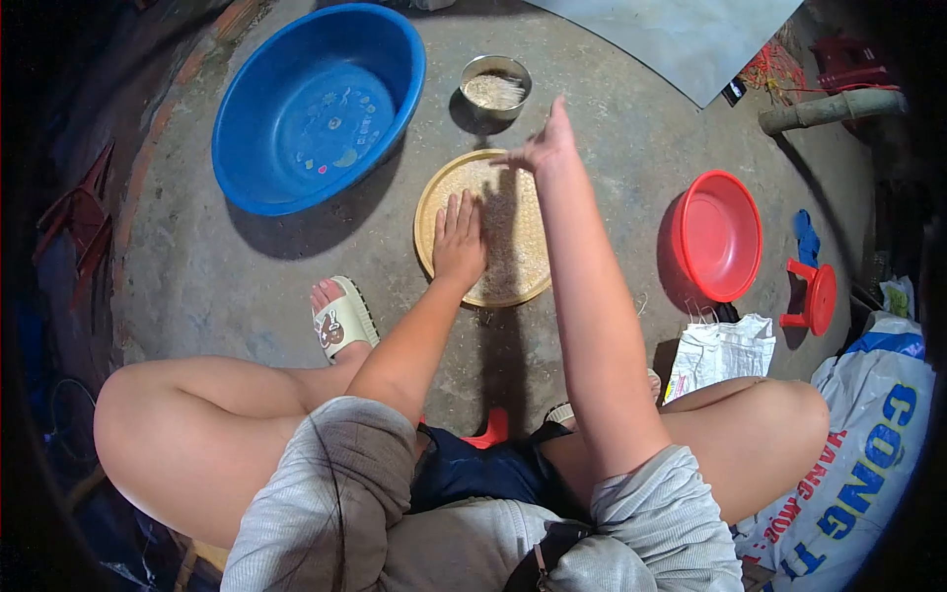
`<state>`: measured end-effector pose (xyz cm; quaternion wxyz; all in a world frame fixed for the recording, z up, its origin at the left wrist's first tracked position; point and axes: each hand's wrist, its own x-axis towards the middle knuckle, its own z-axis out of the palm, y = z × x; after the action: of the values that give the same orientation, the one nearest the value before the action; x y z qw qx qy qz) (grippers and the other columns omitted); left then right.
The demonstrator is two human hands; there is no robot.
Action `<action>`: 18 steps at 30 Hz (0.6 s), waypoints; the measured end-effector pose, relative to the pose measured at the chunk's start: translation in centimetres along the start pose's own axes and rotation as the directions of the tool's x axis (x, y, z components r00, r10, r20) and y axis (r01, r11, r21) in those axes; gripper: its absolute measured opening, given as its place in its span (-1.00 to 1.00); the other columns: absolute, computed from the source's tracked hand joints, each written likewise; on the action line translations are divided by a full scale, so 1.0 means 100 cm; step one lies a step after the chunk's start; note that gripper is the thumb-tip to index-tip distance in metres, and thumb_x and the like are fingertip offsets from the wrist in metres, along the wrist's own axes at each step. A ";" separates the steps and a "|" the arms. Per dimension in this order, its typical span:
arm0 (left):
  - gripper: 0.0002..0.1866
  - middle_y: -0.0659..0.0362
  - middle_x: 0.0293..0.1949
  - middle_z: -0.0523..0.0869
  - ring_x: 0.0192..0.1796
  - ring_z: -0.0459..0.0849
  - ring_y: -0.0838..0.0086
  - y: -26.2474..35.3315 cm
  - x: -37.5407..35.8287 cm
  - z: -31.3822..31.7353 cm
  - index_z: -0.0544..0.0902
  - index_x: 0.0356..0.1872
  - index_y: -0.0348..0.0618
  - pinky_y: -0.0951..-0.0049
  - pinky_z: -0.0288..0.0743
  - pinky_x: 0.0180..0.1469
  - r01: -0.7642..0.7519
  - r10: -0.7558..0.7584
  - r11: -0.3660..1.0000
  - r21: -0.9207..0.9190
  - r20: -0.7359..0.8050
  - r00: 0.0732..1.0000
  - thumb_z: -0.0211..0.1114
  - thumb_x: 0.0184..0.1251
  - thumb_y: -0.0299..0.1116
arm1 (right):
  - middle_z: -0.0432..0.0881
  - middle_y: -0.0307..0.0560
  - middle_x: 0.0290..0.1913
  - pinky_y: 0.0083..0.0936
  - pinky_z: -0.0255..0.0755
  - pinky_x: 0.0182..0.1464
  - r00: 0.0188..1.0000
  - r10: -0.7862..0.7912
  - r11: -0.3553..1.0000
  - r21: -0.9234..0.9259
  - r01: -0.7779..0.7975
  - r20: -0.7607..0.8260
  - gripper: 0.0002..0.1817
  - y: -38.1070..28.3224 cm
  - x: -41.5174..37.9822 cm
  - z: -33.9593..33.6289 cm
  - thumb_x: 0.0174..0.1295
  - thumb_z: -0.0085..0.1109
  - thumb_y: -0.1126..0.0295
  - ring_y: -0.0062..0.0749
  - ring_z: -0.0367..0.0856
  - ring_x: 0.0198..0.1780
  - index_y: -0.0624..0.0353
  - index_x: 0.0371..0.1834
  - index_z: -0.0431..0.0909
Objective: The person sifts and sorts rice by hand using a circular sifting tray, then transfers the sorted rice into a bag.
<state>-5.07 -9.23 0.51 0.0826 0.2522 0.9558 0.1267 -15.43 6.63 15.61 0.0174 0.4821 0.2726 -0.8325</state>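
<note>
- Left hand (461, 244), one: palm down, fingers straight and slightly parted, tips pointing away from the person; nothing gripped. It lies over the tray's left half; I cannot tell how firmly it presses.
- Right hand (548, 150), one: fingers loose and spread, pointing leftward, thumb sticking up and away; nothing gripped that I can see. It is over the tray's far right edge, further out than the left fingers.
- Round tray (425, 227), yellow-rimmed: directly beneath the left fingers, reaching to below the right. Flat on the floor, open face upward; its length and breadth look alike, so I cannot tell a long axis.
- Pale speckled layer (525, 237): spread across the tray, around the left fingers; pieces too small to identify.
- Metal bowl (493, 114), with pale contents: just beyond the right fingers, upright, mouth up.
- Blue basin (281, 123), large: left of and beyond the left fingers, apart from the tray; its outline runs longest from near left to far right.
- Red basin (725, 242): well to the right of the right fingers, on the floor.
- Red stool (820, 299): further right again, past the red basin.
- Printed sack (863, 444), white and blue-lettered: farthest right, nearer the person than either hand's fingers.
</note>
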 end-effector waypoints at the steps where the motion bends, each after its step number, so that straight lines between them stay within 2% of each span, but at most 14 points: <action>1: -0.39 0.11 0.44 -0.10 0.47 -0.22 0.24 0.000 0.000 0.001 -0.02 0.40 -0.06 0.20 -0.36 0.44 -0.004 0.003 1.000 -0.020 -0.033 0.999 -0.13 0.38 -0.17 | -0.13 0.28 0.42 0.16 -0.04 0.30 0.990 -0.124 0.990 -0.071 0.120 -0.068 0.00 0.010 0.013 -0.016 0.18 -0.15 -0.27 0.27 0.03 0.35 0.24 0.42 -0.32; 3: -0.39 0.14 0.45 -0.14 0.48 -0.25 0.25 0.001 0.000 0.000 -0.06 0.41 -0.03 0.20 -0.39 0.44 0.005 -0.006 1.000 -0.027 -0.036 0.999 -0.18 0.40 -0.13 | 0.08 0.25 0.36 -0.09 0.14 0.26 0.876 -0.451 0.889 -0.173 0.424 -0.171 -0.18 0.043 0.080 -0.077 0.22 -0.08 -0.15 0.07 0.20 0.30 0.32 0.32 0.07; 4: -0.39 0.14 0.45 -0.14 0.48 -0.25 0.25 0.001 0.000 0.000 -0.06 0.41 -0.03 0.20 -0.39 0.44 0.002 -0.003 1.000 -0.021 -0.034 0.999 -0.18 0.40 -0.13 | 0.23 0.21 0.24 -0.15 0.20 0.19 0.749 -0.597 0.787 -0.389 0.478 -0.288 -0.35 0.059 0.080 -0.097 0.23 -0.05 -0.06 0.04 0.32 0.17 0.28 0.17 0.24; 5: -0.39 0.14 0.45 -0.14 0.48 -0.25 0.25 0.001 0.000 0.000 -0.07 0.41 -0.03 0.20 -0.40 0.44 0.003 -0.004 1.000 -0.021 -0.036 0.999 -0.17 0.40 -0.13 | 0.38 0.18 0.12 -0.21 0.25 0.12 0.581 -0.732 0.656 -0.595 0.464 -0.355 -0.51 0.077 0.071 -0.117 0.24 -0.03 0.04 0.01 0.43 0.04 0.24 0.02 0.41; 6: -0.39 0.14 0.45 -0.14 0.48 -0.25 0.25 0.002 -0.001 0.000 -0.07 0.41 -0.03 0.21 -0.40 0.44 0.004 -0.004 1.000 -0.022 -0.038 0.999 -0.17 0.40 -0.13 | 0.38 0.18 0.12 -0.21 0.25 0.12 0.582 -0.728 0.662 -0.591 0.461 -0.363 -0.51 0.090 0.063 -0.131 0.24 -0.03 0.04 0.01 0.43 0.04 0.24 0.02 0.41; 8: -0.39 0.14 0.45 -0.15 0.48 -0.26 0.26 0.001 -0.001 0.002 -0.06 0.41 -0.03 0.21 -0.40 0.44 -0.001 0.000 1.000 -0.016 -0.042 0.999 -0.17 0.40 -0.13 | 0.44 0.18 -0.04 -0.20 0.28 0.07 0.389 -0.900 0.367 -0.822 0.436 -0.196 -0.66 0.108 0.049 -0.147 0.22 -0.01 0.22 0.02 0.44 -0.04 0.22 -0.05 0.43; 9: -0.39 0.14 0.45 -0.15 0.48 -0.26 0.27 0.002 -0.001 0.003 -0.05 0.41 -0.04 0.22 -0.40 0.44 -0.001 0.001 1.000 -0.013 -0.052 0.999 -0.17 0.40 -0.13 | 0.44 0.18 -0.04 -0.20 0.28 0.07 0.387 -0.900 0.370 -0.822 0.433 -0.201 -0.66 0.109 0.044 -0.148 0.22 -0.01 0.22 0.02 0.44 -0.04 0.22 -0.05 0.43; 11: -0.40 0.14 0.45 -0.13 0.48 -0.24 0.26 0.003 -0.001 0.004 -0.04 0.41 -0.03 0.21 -0.39 0.44 -0.006 0.005 1.000 -0.021 -0.065 0.998 -0.17 0.40 -0.13 | 0.46 0.15 -0.05 -0.23 0.29 0.06 0.318 -0.948 0.126 -0.922 0.365 -0.004 -0.70 0.107 0.033 -0.150 0.18 0.02 0.31 -0.01 0.43 -0.03 0.21 -0.07 0.43; 12: -0.41 0.13 0.44 -0.10 0.48 -0.22 0.25 0.002 -0.001 0.005 -0.02 0.40 -0.03 0.20 -0.38 0.44 -0.009 0.007 1.000 -0.025 -0.081 0.997 -0.18 0.40 -0.13 | 0.46 0.15 -0.05 -0.23 0.29 0.06 0.315 -0.949 0.134 -0.922 0.363 -0.014 -0.70 0.104 0.029 -0.154 0.18 0.02 0.31 -0.01 0.43 -0.03 0.21 -0.07 0.43; 14: -0.42 0.11 0.43 -0.05 0.47 -0.17 0.24 -0.002 0.001 0.005 0.03 0.39 -0.04 0.19 -0.36 0.44 -0.023 0.019 0.999 -0.041 -0.076 0.997 -0.15 0.39 -0.14 | 0.49 0.09 -0.08 -0.25 0.28 0.06 0.344 -0.938 0.043 -0.973 0.228 0.039 -0.71 0.096 0.022 -0.162 0.18 0.02 0.32 -0.03 0.42 0.00 0.22 -0.07 0.43; 15: -0.43 0.10 0.42 0.00 0.46 -0.12 0.22 -0.004 0.003 0.003 0.08 0.37 -0.04 0.19 -0.33 0.44 -0.023 0.018 0.998 -0.063 -0.073 0.997 -0.13 0.38 -0.14 | 0.49 0.09 -0.08 -0.25 0.28 0.06 0.337 -0.941 0.057 -0.972 0.228 0.024 -0.71 0.095 0.022 -0.170 0.18 0.02 0.32 -0.03 0.42 0.00 0.22 -0.07 0.43; 16: -0.43 0.10 0.42 0.00 0.46 -0.12 0.22 -0.008 0.003 -0.001 0.08 0.37 -0.04 0.19 -0.33 0.44 -0.040 0.036 0.998 -0.056 -0.074 0.997 -0.13 0.38 -0.14 | 0.50 0.08 -0.11 -0.23 0.29 0.05 0.428 -0.903 0.069 -0.973 0.220 0.033 -0.71 0.097 0.023 -0.182 0.19 0.02 0.32 -0.02 0.42 -0.02 0.22 -0.08 0.43; 17: -0.46 0.09 0.37 0.12 0.42 -0.01 0.22 -0.013 0.003 -0.006 0.17 0.32 -0.06 0.14 -0.24 0.42 0.052 -0.061 0.998 -0.048 -0.216 0.975 -0.08 0.36 -0.14 | 0.52 0.07 -0.15 -0.21 0.29 0.04 0.514 -0.857 0.080 -0.974 0.212 0.042 -0.72 0.101 0.025 -0.192 0.19 0.01 0.33 -0.01 0.43 -0.03 0.23 -0.08 0.42; 18: -0.48 0.08 0.32 0.24 0.39 0.09 0.23 -0.018 0.003 -0.011 0.26 0.28 -0.08 0.10 -0.15 0.39 0.142 -0.153 0.988 -0.056 -0.354 0.923 -0.03 0.34 -0.14 | 0.52 0.07 -0.15 -0.21 0.29 0.04 0.506 -0.862 0.092 -0.973 0.213 0.029 -0.72 0.104 0.023 -0.196 0.19 0.01 0.33 -0.01 0.43 -0.03 0.23 -0.08 0.42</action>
<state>-6.41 -10.82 1.07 -0.0795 0.1512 0.9691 0.1780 1.96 7.54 1.60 -0.1382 0.4567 0.8339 -0.2775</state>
